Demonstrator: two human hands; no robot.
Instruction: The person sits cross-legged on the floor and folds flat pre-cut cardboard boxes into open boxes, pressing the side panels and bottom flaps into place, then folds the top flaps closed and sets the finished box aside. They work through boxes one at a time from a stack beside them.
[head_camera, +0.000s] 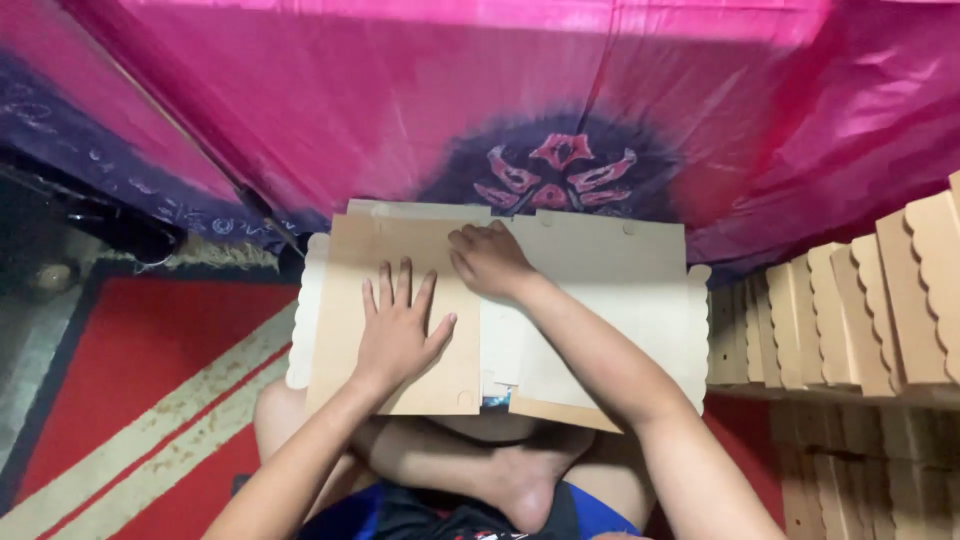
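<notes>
the flat cardboard box blank (560, 300) lies across the crossed legs of the seated person, its far edge against the pink and purple cloth (420, 110). the left hand (398, 330) presses flat on the brown flap at the left side, fingers spread and released (not grasping anything). the right hand (490, 262) rests near the far edge at the middle, fingers bent down on the crease, holding nothing. i judge the step is the folding of this flap; the next move needs firm pressure along the crease. scalloped cardboard pieces (850, 310) stand stacked at the right.
</notes>
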